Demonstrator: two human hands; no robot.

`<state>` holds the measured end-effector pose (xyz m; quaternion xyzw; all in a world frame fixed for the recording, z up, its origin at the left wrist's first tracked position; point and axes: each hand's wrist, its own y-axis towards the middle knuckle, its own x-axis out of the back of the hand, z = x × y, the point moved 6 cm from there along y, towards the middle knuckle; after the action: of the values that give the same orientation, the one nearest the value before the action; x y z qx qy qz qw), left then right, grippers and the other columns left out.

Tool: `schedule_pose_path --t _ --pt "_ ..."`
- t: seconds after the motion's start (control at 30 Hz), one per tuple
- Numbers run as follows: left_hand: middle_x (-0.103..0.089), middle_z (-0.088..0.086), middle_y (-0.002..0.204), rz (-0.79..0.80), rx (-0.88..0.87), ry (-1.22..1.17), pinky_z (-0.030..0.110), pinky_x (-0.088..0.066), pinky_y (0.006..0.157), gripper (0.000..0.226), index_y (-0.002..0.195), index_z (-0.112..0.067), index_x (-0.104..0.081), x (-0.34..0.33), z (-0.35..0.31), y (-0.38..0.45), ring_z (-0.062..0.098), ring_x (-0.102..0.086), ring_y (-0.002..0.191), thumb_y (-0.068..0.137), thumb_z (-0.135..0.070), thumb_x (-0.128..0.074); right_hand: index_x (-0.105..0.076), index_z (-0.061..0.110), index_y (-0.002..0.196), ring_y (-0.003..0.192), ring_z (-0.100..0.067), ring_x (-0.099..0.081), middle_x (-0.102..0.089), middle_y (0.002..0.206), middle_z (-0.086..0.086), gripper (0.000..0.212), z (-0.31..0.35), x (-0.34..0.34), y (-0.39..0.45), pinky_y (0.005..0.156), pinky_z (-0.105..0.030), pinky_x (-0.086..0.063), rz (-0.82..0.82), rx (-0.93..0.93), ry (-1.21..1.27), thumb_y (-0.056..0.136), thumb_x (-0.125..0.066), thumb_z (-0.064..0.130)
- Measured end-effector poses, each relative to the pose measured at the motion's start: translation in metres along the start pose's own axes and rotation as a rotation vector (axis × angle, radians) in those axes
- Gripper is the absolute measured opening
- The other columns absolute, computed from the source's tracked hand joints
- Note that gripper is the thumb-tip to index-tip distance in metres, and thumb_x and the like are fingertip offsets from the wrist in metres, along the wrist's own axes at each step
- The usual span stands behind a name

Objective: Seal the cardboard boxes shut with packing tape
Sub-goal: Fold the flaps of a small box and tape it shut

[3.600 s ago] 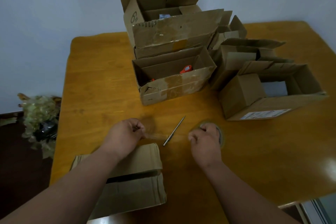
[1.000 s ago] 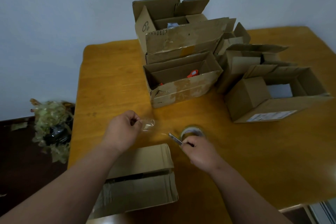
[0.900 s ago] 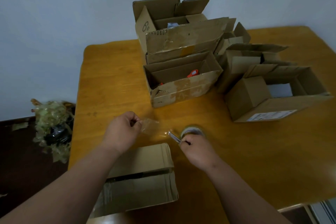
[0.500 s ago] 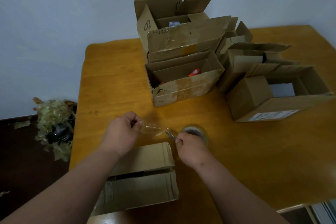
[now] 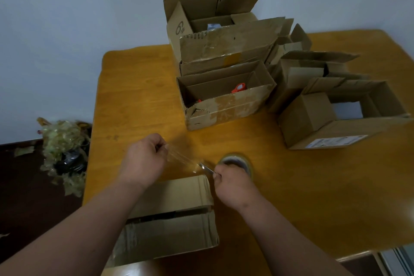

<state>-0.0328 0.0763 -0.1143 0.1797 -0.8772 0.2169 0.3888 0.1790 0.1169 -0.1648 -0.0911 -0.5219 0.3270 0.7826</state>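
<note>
Between my two hands, just above the table (image 5: 143,101), a strip of clear tape (image 5: 182,159) runs slantwise from upper left down to lower right. My left hand (image 5: 143,161) pinches its free end, fingers curled tight on it. My right hand (image 5: 233,184) grips a thin metal blade (image 5: 207,168), whose tip meets the strip's lower end, just left of the tape roll (image 5: 236,162) lying flat on the table. The blade crosses the strip's long axis, so I judge a cut there is the next step. The nearly closed box (image 5: 170,215) sits directly below the strip, nearest my left hand; the open boxes (image 5: 226,96) stand well beyond.
</note>
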Motion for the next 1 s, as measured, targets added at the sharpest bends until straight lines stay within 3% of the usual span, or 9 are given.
schedule_pose_path --t 0.13,0.37,0.47,0.6,0.7,0.83,1.0 --pt "-0.067 0.0 0.074 0.005 0.022 0.014 0.036 -0.055 0.064 0.018 0.079 -0.023 -0.059 -0.001 0.002 0.005 0.018 -0.061 0.071 0.096 -0.024 -0.057 -0.053 0.027 0.093 0.08 -0.012 -0.056 -0.057 0.088 0.001 0.016 0.0 -0.004 -0.002 0.074 -0.031 -0.053 0.04 0.023 -0.044 0.101 -0.04 0.031" --pt "-0.068 -0.002 0.071 0.025 0.064 -0.027 0.036 -0.054 0.064 0.019 0.077 -0.023 -0.06 -0.003 0.009 0.009 0.018 -0.064 0.07 0.096 -0.024 -0.057 -0.049 0.028 0.087 0.073 -0.007 -0.052 -0.052 0.079 0.007 0.015 -0.005 -0.004 0.002 0.061 -0.025 -0.042 0.093 0.033 -0.085 0.099 -0.042 0.029" --pt "-0.068 -0.003 0.072 0.02 0.071 -0.039 0.035 -0.054 0.065 0.02 0.076 -0.024 -0.059 -0.004 0.007 0.011 0.018 -0.065 0.071 0.096 -0.022 -0.057 -0.052 0.027 0.087 0.079 -0.013 -0.054 -0.051 0.081 0.006 0.013 -0.001 -0.006 0.004 0.074 -0.032 -0.05 0.156 0.041 -0.162 0.097 -0.044 0.028" --pt "-0.068 -0.002 0.073 0.029 0.034 -0.035 0.039 -0.055 0.066 0.017 0.078 -0.023 -0.06 -0.004 -0.003 0.015 0.02 -0.064 0.072 0.095 -0.021 -0.057 -0.059 0.019 0.114 0.105 -0.022 -0.054 -0.053 0.114 -0.004 0.025 -0.004 -0.007 0.002 0.098 -0.043 -0.047 0.219 -0.001 -0.209 0.095 -0.045 0.026" --pt "-0.068 -0.003 0.074 0.028 0.01 -0.013 0.04 -0.055 0.067 0.015 0.081 -0.024 -0.059 -0.002 -0.007 0.019 0.019 -0.063 0.072 0.095 -0.023 -0.056 -0.06 0.02 0.113 0.111 -0.024 -0.051 -0.046 0.127 -0.002 0.023 -0.007 -0.008 0.001 0.103 -0.047 -0.044 0.232 0.021 -0.194 0.095 -0.046 0.025" --pt "-0.068 -0.006 0.071 0.038 0.022 -0.027 0.039 -0.056 0.068 0.017 0.079 -0.023 -0.06 -0.004 -0.004 0.02 0.018 -0.065 0.071 0.095 -0.022 -0.057 -0.055 0.027 0.092 0.102 -0.021 -0.048 -0.033 0.13 0.002 0.011 -0.011 -0.006 0.003 0.093 -0.043 -0.049 0.194 0.051 -0.132 0.096 -0.045 0.029" --pt "-0.07 0.003 0.075 0.078 0.04 -0.036 0.039 -0.055 0.068 0.017 0.079 -0.02 -0.062 -0.005 0.005 0.02 0.024 -0.065 0.073 0.095 -0.02 -0.058 -0.058 0.024 0.098 0.098 -0.017 -0.047 -0.036 0.124 -0.001 0.019 -0.014 -0.002 0.007 0.089 -0.042 -0.05 0.173 0.11 -0.15 0.098 -0.042 0.033"
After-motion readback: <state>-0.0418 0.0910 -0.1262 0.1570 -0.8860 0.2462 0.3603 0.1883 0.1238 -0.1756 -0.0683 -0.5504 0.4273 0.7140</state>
